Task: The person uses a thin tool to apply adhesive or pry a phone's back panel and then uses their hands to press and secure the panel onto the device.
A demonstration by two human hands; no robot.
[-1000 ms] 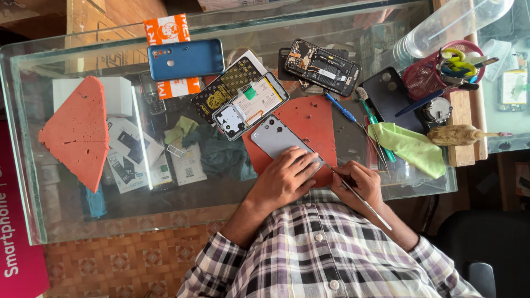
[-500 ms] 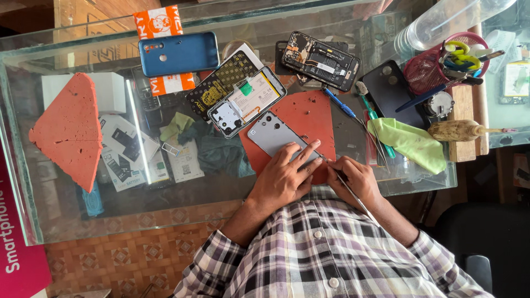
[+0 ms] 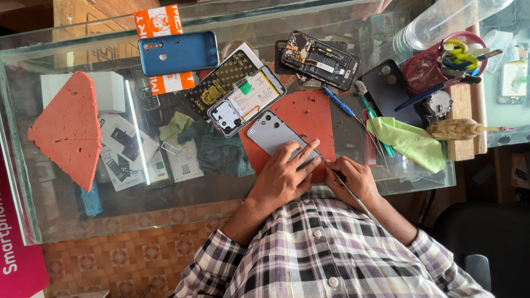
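Fingers of your left hand [image 3: 284, 176] lay spread flat on the grey phone [image 3: 274, 135]; your right hand [image 3: 353, 177] pinched a thin metal tool [image 3: 348, 190].
Since a second earlier you had slid the tool's tip up to the phone's near edge, at its 5 o'clock corner, suggesting the prying was starting. That phone rested back-up on the red mat [image 3: 312, 118], at 6 o'clock from the opened phone [image 3: 245, 102].

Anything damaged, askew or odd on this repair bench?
Two phones lie opened: one with its battery showing, another with bare circuitry. The left hand presses on a grey phone; the right hand holds a thin metal tool. Nothing is spilled.
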